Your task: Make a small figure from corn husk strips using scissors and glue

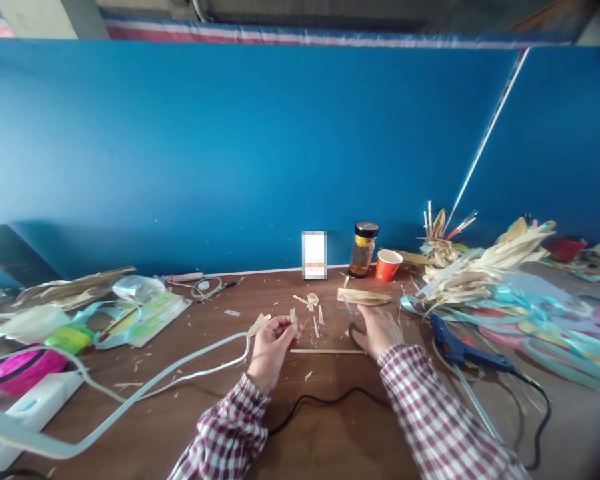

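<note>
My left hand (pixel 273 343) is curled above the brown table (pixel 190 413), pinching small pieces of dried husk (pixel 260 323) between its fingertips. My right hand (pixel 377 330) rests palm down on the table beside it, its fingers closed over a dark handle, probably scissors (pixel 354 331), mostly hidden. A thin wooden stick (pixel 327 351) lies on the table between the two hands. A larger dried husk leaf (pixel 363 297) lies just beyond my right hand. Both sleeves are red and white check.
A blue glue gun (pixel 463 347) with black cable lies to the right, beside a pile of husks and pale ribbons (pixel 485 273). An orange cup (pixel 389 265) and an amber jar (pixel 364 249) stand by the blue wall. A white cable (pixel 180 373), pink ribbon spool (pixel 23 367) and packets lie left.
</note>
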`<state>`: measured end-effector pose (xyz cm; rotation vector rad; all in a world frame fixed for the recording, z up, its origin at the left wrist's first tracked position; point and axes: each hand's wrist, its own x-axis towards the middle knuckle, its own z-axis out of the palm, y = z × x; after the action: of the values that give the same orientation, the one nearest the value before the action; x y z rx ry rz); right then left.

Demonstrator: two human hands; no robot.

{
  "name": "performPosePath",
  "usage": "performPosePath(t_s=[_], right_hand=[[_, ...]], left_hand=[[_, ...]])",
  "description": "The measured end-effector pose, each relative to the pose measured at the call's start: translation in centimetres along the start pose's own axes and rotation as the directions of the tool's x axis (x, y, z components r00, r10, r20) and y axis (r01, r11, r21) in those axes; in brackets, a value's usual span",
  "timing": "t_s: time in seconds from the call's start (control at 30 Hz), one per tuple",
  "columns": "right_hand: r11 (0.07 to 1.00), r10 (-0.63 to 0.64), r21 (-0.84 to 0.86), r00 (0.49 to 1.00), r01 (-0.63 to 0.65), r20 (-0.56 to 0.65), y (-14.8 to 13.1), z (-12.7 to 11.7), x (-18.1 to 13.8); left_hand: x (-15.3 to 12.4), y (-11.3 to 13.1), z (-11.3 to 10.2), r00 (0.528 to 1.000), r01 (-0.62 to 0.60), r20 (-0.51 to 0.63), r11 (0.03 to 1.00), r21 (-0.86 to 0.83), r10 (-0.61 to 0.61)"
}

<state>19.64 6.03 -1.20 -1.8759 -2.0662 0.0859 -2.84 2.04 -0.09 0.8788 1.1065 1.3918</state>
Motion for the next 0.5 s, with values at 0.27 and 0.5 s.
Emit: performPosePath(t_s=[0.27, 0.5], right_hand=[[0.999, 0.035, 0.034, 0.999, -0.034, -0.04, -0.2, -0.33, 0.09], [0.988, 0.079, 0.129, 0.995, -0.087, 0.062, 0.58, -0.54, 0.22]], left_hand=[[0.27, -0.49, -0.3, 0.998, -0.03, -0.054, 0.997, 0.071, 0.034], [0.54, -0.55, -0.41, 0.997, -0.008, -0.078, 1.0, 0.019, 0.01]])
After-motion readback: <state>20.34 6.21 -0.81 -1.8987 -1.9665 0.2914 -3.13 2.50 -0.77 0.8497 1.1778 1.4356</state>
